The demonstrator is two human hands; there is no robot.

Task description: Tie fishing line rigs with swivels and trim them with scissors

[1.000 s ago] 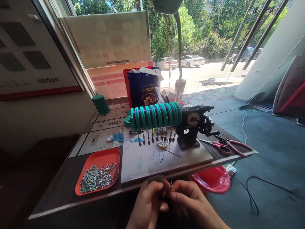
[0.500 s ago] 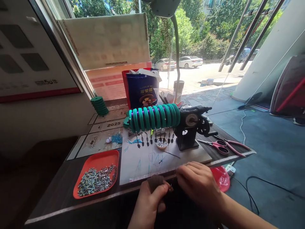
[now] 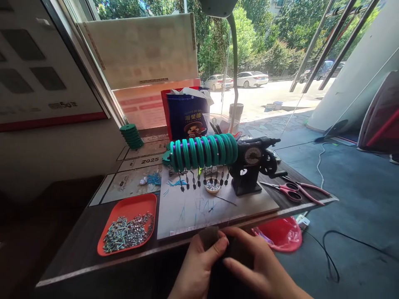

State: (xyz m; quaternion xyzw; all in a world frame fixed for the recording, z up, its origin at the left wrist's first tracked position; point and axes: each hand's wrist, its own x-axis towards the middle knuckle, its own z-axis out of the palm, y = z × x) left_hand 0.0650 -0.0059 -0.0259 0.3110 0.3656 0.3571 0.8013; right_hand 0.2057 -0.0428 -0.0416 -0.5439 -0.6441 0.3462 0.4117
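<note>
My left hand [image 3: 199,265] pinches a small dark block [image 3: 208,234] between thumb and fingers, just below the table's front edge. My right hand [image 3: 255,265] lies beside it with its fingers curled over the same dark block, touching the left hand. What else sits between the fingers is hidden. Just beyond the hands lies a pale work board [image 3: 249,203] with thin blue wire bits. On it stands a black hand-crank winder [image 3: 252,166] carrying a row of teal spools [image 3: 204,150] with small dark weights hanging below.
An orange tray [image 3: 132,207] of small metal parts sits at front left. Pink-handled scissors [image 3: 289,189] lie at the right edge. A small dish of beads [image 3: 213,186], a blue bag [image 3: 186,116], a stack of teal discs [image 3: 131,136], and a lamp stem [image 3: 234,70] stand behind. A red bin [image 3: 280,233] sits below.
My right hand, which had reached up to the board's front edge half a second ago, has come back down beside the left hand onto the dark block.
</note>
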